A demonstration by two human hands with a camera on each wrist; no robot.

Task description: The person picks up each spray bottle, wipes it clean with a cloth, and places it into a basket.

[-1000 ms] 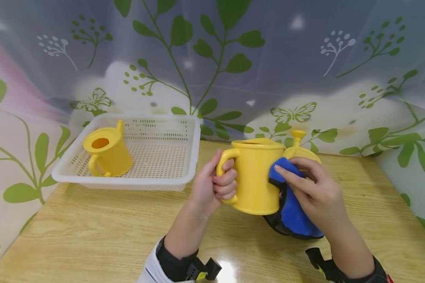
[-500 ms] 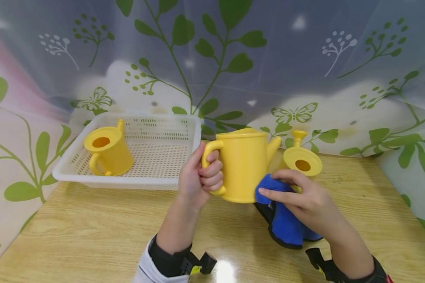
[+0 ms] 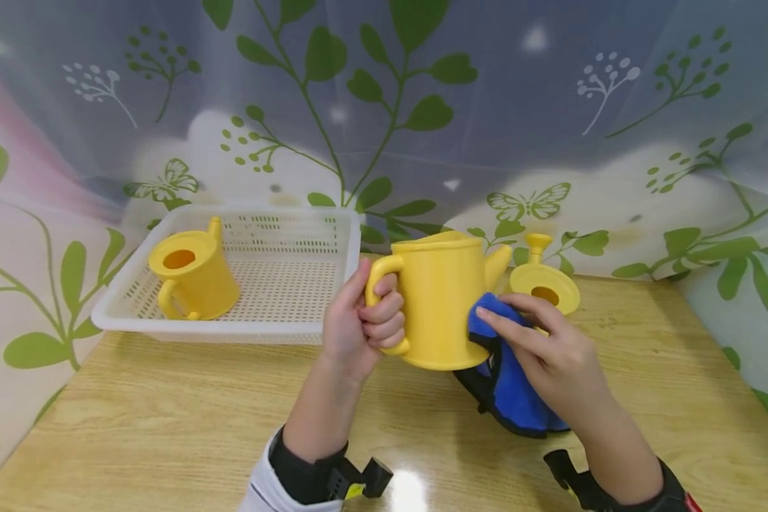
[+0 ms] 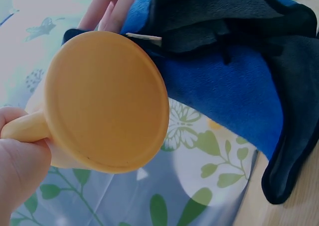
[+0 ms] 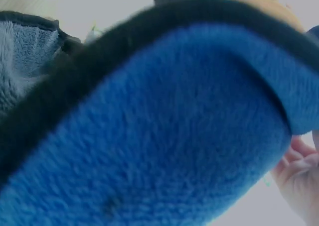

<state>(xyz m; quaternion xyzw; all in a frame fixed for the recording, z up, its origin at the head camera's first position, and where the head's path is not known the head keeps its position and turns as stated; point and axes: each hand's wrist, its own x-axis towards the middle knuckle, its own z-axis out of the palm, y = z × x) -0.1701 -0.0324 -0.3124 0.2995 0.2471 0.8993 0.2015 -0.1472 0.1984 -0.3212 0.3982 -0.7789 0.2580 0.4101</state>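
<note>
In the head view my left hand [image 3: 358, 323] grips the handle of a yellow watering can [image 3: 438, 306], held up over the table. The left wrist view shows the can's round base [image 4: 107, 101] turned to the camera. My right hand [image 3: 560, 352] holds a blue cloth [image 3: 518, 391] with dark edging and presses a fold of it against the can's lower right side, below the spout. The rest of the cloth hangs beneath that hand, and its blue pile [image 5: 164, 131] fills most of the right wrist view.
A second yellow watering can [image 3: 553, 281] stands behind the right hand, partly hidden. At the left, a white perforated basket [image 3: 307, 331] holds another yellow watering can [image 3: 205, 277]. A leaf-patterned curtain [image 3: 518, 142] rises behind the wooden table [image 3: 185, 419].
The held can has moved left and slightly up, bringing its spout into view. My right hand has shifted left with the cloth, dipped down the can's side, then risen a little.
</note>
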